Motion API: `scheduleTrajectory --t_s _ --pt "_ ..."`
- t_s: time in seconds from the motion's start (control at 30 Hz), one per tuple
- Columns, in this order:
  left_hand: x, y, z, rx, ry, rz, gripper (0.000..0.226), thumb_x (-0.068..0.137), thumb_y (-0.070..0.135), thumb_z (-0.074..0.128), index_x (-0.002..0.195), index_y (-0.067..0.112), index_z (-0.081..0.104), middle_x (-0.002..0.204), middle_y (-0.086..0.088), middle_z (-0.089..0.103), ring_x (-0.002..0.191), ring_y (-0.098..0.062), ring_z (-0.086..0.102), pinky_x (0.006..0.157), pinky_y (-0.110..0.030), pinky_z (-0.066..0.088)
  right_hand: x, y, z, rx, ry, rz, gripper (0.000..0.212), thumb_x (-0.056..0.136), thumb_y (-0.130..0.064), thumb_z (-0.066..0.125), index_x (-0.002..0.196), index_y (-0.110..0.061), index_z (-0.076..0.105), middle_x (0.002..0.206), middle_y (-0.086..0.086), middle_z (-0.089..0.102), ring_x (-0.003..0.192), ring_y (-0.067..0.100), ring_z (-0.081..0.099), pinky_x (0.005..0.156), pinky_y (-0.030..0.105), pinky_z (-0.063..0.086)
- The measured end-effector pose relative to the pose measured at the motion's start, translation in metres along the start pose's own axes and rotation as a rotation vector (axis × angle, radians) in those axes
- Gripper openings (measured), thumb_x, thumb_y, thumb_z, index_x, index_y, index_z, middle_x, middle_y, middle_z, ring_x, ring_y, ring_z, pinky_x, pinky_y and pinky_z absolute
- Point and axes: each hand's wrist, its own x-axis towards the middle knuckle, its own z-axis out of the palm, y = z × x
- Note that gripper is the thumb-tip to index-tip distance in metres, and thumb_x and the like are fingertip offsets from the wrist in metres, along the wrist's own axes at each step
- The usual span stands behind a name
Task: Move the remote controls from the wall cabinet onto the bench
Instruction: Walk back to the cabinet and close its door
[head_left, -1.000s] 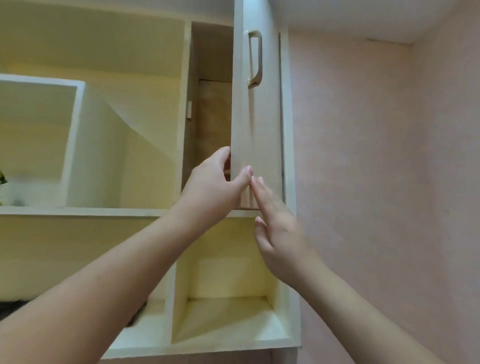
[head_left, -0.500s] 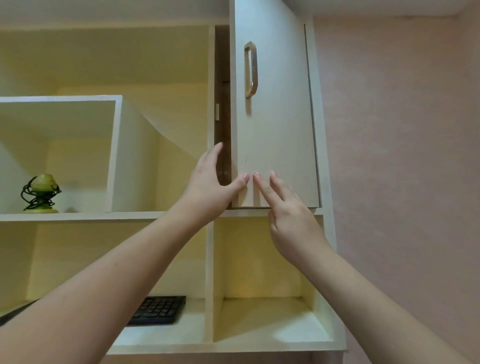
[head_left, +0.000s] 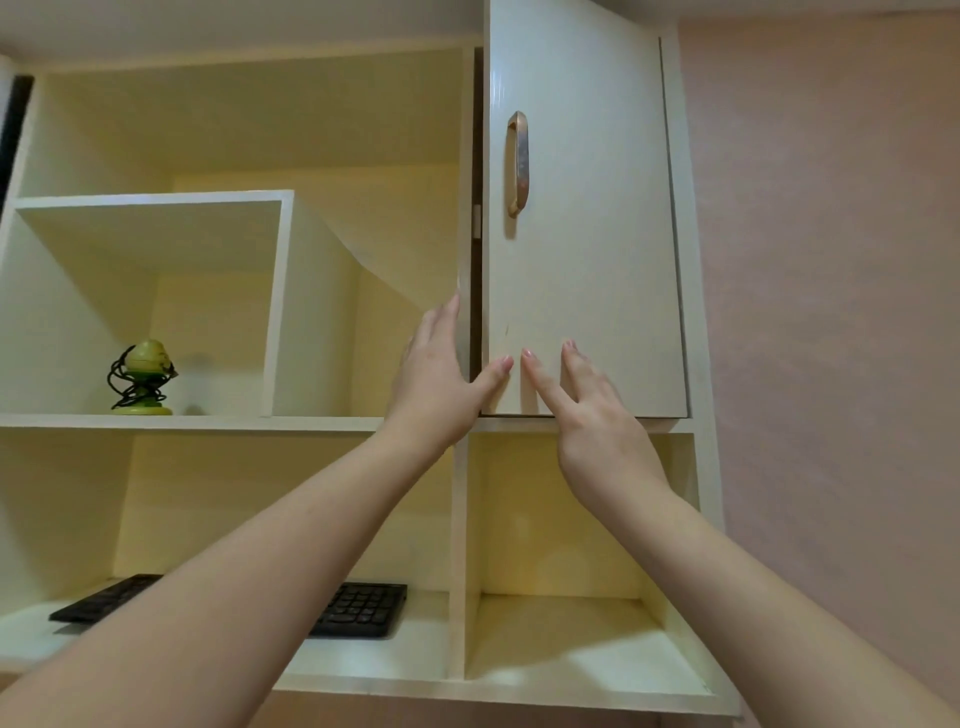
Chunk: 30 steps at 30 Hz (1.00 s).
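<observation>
The white cabinet door (head_left: 587, 234) with a bronze handle (head_left: 518, 163) stands almost closed, with only a narrow dark gap along its left edge. My left hand (head_left: 441, 374) is at that lower left edge, fingers straight, thumb on the door's face. My right hand (head_left: 582, 405) presses its straight fingertips against the door's lower front. No remote control is in view; the inside of the compartment is hidden behind the door.
The cream wall cabinet (head_left: 322, 423) has open shelves to the left. A green ornament wrapped in black cord (head_left: 141, 379) stands on the middle shelf. A black keyboard (head_left: 358, 610) lies on the lower shelf. A pink wall (head_left: 831, 312) is on the right.
The door has swung from half open to nearly closed under both hands. The view has shifted, showing more of the shelves on the left.
</observation>
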Motion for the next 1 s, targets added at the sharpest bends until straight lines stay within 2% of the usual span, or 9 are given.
scheduleTrajectory --t_s 0.1,0.17,0.3,0.47,0.53,0.63,0.73,0.87,1.0 --pt "-0.003 -0.004 0.010 0.125 0.082 0.123 0.075 0.094 0.044 0.052 0.154 0.026 0.011 0.161 0.003 0.014 0.147 -0.018 0.013 0.118 -0.039 0.016 0.003 -0.002 0.002 -0.025 -0.010 -0.005 0.077 0.093 0.003 0.032 0.151 -0.038 0.001 0.161 0.009 -0.001 0.148 0.024 0.001 0.117 0.033 0.015" --pt "-0.002 -0.008 0.013 0.241 0.113 0.158 0.071 0.097 0.043 0.045 0.154 0.027 0.006 0.163 0.005 0.006 0.149 -0.016 0.004 0.119 -0.040 0.009 0.006 -0.002 0.003 -0.040 -0.020 -0.011 0.077 0.093 0.004 0.032 0.151 -0.037 0.002 0.161 0.010 0.000 0.148 0.024 0.001 0.117 0.034 0.016" --pt "0.007 -0.016 0.020 0.663 0.094 0.326 0.059 0.103 0.038 0.025 0.154 0.025 -0.002 0.162 0.004 -0.010 0.148 -0.017 -0.013 0.117 -0.040 -0.008 0.013 -0.003 0.010 -0.087 -0.055 -0.019 0.077 0.092 0.003 0.032 0.151 -0.036 0.001 0.161 0.012 -0.002 0.148 0.024 0.000 0.117 0.034 0.016" --pt "0.015 -0.031 0.024 0.904 0.019 0.422 0.058 0.098 0.031 0.003 0.154 0.015 0.011 0.162 0.000 0.010 0.149 -0.017 0.006 0.116 -0.039 -0.008 0.020 -0.002 0.019 -0.167 -0.074 -0.017 0.069 0.094 -0.002 0.030 0.152 -0.023 -0.003 0.161 0.011 -0.003 0.148 0.023 0.001 0.118 0.032 0.017" --pt "0.018 -0.035 0.024 0.945 0.010 0.430 0.060 0.098 0.032 0.003 0.153 0.014 0.015 0.162 -0.001 0.014 0.149 -0.016 0.011 0.116 -0.039 -0.008 0.021 0.003 0.023 -0.192 -0.069 -0.028 0.067 0.094 -0.001 0.028 0.152 -0.014 -0.003 0.161 0.010 -0.003 0.148 0.021 0.000 0.118 0.030 0.013" --pt "0.026 -0.038 0.029 0.941 -0.084 0.390 0.059 0.099 0.036 0.001 0.154 0.014 0.007 0.163 0.000 0.004 0.149 -0.013 -0.002 0.116 -0.040 -0.015 0.028 0.011 0.029 -0.232 -0.105 -0.036 0.063 0.094 -0.002 0.025 0.152 -0.010 0.002 0.161 0.008 0.000 0.148 0.019 0.004 0.117 0.029 0.011" --pt "0.034 -0.040 0.039 0.906 -0.165 0.353 0.059 0.101 0.039 0.005 0.154 0.012 0.002 0.163 -0.001 -0.002 0.148 -0.012 -0.011 0.117 -0.039 -0.015 0.036 0.012 0.038 -0.260 -0.114 -0.028 0.059 0.094 -0.005 0.017 0.152 -0.009 0.006 0.161 0.011 0.003 0.147 0.022 0.008 0.117 0.032 0.011" --pt "0.038 -0.050 0.044 0.866 -0.141 0.370 0.059 0.101 0.038 0.011 0.154 0.013 0.002 0.163 0.000 -0.002 0.149 -0.011 -0.007 0.118 -0.037 -0.011 0.037 0.015 0.045 -0.294 -0.113 -0.024 0.060 0.097 -0.009 0.023 0.152 -0.009 -0.001 0.161 0.009 -0.003 0.148 0.021 0.003 0.117 0.032 0.009" --pt "0.041 -0.044 0.044 0.888 -0.173 0.352 0.061 0.101 0.038 0.014 0.154 0.011 0.003 0.163 -0.003 -0.002 0.149 -0.013 -0.004 0.118 -0.038 -0.008 0.041 0.015 0.042 -0.322 -0.150 -0.026 0.060 0.097 -0.010 0.025 0.152 -0.011 0.001 0.161 0.010 -0.002 0.148 0.021 0.003 0.116 0.032 0.012"
